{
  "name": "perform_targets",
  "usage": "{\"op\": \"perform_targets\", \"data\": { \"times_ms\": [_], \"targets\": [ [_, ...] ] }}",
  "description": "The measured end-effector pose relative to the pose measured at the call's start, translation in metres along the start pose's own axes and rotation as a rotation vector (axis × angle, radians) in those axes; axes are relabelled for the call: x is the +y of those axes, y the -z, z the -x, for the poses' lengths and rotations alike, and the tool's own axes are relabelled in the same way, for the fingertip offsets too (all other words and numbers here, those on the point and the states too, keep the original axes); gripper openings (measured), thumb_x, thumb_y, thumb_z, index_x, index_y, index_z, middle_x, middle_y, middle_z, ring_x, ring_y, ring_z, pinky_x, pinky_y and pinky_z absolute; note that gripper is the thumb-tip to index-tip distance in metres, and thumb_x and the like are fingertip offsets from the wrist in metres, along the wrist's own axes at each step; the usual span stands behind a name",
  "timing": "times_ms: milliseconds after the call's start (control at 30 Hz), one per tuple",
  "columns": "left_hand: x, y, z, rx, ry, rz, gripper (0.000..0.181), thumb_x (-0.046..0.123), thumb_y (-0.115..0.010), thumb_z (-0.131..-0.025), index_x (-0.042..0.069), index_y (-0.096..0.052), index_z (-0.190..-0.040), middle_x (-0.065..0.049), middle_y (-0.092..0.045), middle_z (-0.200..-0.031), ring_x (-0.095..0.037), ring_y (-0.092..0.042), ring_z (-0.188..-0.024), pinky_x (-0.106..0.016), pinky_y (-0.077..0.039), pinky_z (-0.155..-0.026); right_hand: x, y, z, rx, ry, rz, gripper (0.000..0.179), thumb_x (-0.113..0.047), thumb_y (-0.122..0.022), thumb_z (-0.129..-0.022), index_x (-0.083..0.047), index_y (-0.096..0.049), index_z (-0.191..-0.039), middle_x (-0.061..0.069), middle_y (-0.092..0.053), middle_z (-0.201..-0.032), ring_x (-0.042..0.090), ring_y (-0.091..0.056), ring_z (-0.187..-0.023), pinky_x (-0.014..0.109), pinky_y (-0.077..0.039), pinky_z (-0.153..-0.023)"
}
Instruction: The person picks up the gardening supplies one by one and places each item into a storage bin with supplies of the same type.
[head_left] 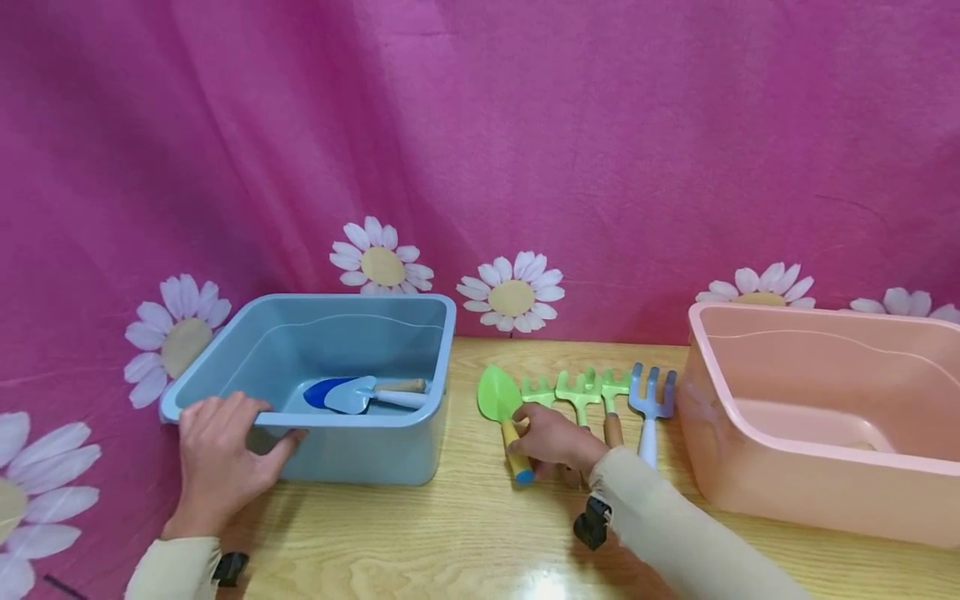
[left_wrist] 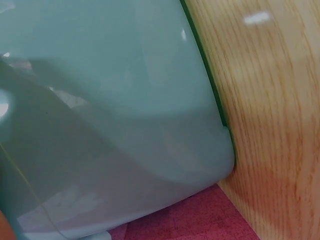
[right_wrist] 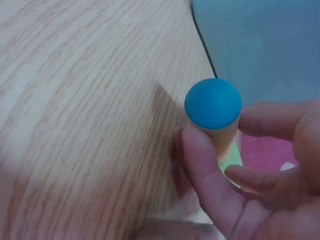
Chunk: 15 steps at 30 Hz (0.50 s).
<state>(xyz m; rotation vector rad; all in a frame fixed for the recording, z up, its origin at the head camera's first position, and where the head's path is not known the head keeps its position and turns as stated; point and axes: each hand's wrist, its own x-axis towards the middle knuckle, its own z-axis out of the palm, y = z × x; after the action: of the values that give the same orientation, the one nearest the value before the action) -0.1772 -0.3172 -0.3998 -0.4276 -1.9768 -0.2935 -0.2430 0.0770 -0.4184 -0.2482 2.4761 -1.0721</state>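
My left hand (head_left: 223, 462) grips the near rim of a blue plastic tub (head_left: 360, 450), fingers over the edge and thumb along the outside. Inside the tub lie a dark blue trowel (head_left: 318, 392) and a light blue trowel (head_left: 351, 397). With thumb and fingers, my right hand (head_left: 553, 437) pinches the yellow handle of a green trowel (head_left: 498, 393), whose blue end cap (right_wrist: 213, 103) faces the right wrist camera. The left wrist view is filled mostly by the tub's outer wall (left_wrist: 125, 90).
Right of the trowel lie several green hand rakes (head_left: 579, 388), partly hidden by my right hand, and a blue-grey hand fork (head_left: 652, 400). A pink tub (head_left: 817, 483) stands at the right on the wooden table (head_left: 420, 542). Behind hangs a pink flowered cloth (head_left: 600, 167).
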Motion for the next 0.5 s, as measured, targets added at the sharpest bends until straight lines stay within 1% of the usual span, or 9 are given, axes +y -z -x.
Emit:
{"op": "perform_targets", "data": {
  "times_ms": [67,133,200,267,300,400,500],
  "targets": [
    [-0.0002,-0.0003,-0.0009,-0.005,-0.003,0.004,0.064,0.066,-0.055,-0.087,0.003,-0.062,-0.076,-0.011,-0.055,-0.065,-0.031,-0.047,-0.063,-0.051,-0.031,-0.074,0.0016,0.0018,0.0002,-0.009,-0.002,-0.037,0.053,-0.012,-0.067,-0.092,0.000,-0.046,-0.139,0.018,-0.064,-0.116,0.014,-0.064,-0.055,0.031,-0.057,-0.053],
    [0.0001,-0.0009,-0.0012,-0.012,-0.008,0.008,0.064,0.066,-0.056,-0.087,0.003,-0.062,-0.077,-0.011,-0.055,-0.066,-0.031,-0.047,-0.063,-0.051,-0.032,-0.075,0.0037,0.0036,0.0002,-0.024,-0.009,-0.074,0.054,-0.014,-0.067,-0.092,-0.001,-0.045,-0.140,0.013,-0.065,-0.097,0.013,-0.060,-0.054,0.030,-0.057,-0.054],
    [0.0006,-0.0012,-0.0008,-0.011,-0.012,0.008,0.064,0.066,-0.056,-0.087,0.003,-0.062,-0.077,-0.010,-0.055,-0.066,-0.031,-0.047,-0.063,-0.051,-0.032,-0.075,0.0050,0.0053,0.0003,-0.042,-0.009,-0.104,0.056,-0.015,-0.067,-0.092,-0.002,-0.044,-0.142,0.008,-0.061,-0.080,0.012,-0.056,-0.053,0.029,-0.056,-0.054],
    [0.0011,-0.0008,-0.0002,-0.012,-0.012,0.007,0.063,0.066,-0.056,-0.087,0.003,-0.062,-0.077,-0.010,-0.055,-0.066,-0.032,-0.047,-0.063,-0.052,-0.032,-0.076,0.0058,0.0071,0.0000,-0.070,-0.005,-0.130,0.060,-0.016,-0.065,-0.093,-0.003,-0.041,-0.146,0.005,-0.056,-0.069,0.011,-0.051,-0.050,0.027,-0.054,-0.052],
    [0.0013,-0.0005,0.0001,-0.012,-0.010,0.007,0.064,0.066,-0.056,-0.087,0.003,-0.062,-0.077,-0.010,-0.055,-0.066,-0.031,-0.047,-0.063,-0.052,-0.032,-0.076,0.0060,0.0078,0.0000,-0.086,-0.001,-0.146,0.061,-0.017,-0.065,-0.093,-0.005,-0.039,-0.148,0.005,-0.055,-0.067,0.011,-0.050,-0.050,0.027,-0.053,-0.052],
    [0.0013,0.0009,0.0004,-0.013,-0.005,0.004,0.064,0.066,-0.056,-0.088,0.003,-0.062,-0.077,-0.011,-0.055,-0.066,-0.031,-0.047,-0.063,-0.051,-0.032,-0.076,0.0065,0.0088,-0.0005,-0.127,0.013,-0.192,0.065,-0.017,-0.064,-0.094,-0.007,-0.035,-0.151,0.006,-0.057,-0.077,0.012,-0.050,-0.053,0.025,-0.051,-0.052],
    [0.0008,0.0018,-0.0007,-0.008,-0.006,0.001,0.064,0.066,-0.056,-0.087,0.003,-0.061,-0.076,-0.011,-0.055,-0.066,-0.031,-0.047,-0.063,-0.051,-0.031,-0.075,0.0080,0.0086,-0.0015,-0.159,0.019,-0.248,0.065,-0.015,-0.064,-0.094,-0.008,-0.035,-0.152,0.006,-0.056,-0.082,0.012,-0.050,-0.056,0.025,-0.052,-0.052]
  ]
}}
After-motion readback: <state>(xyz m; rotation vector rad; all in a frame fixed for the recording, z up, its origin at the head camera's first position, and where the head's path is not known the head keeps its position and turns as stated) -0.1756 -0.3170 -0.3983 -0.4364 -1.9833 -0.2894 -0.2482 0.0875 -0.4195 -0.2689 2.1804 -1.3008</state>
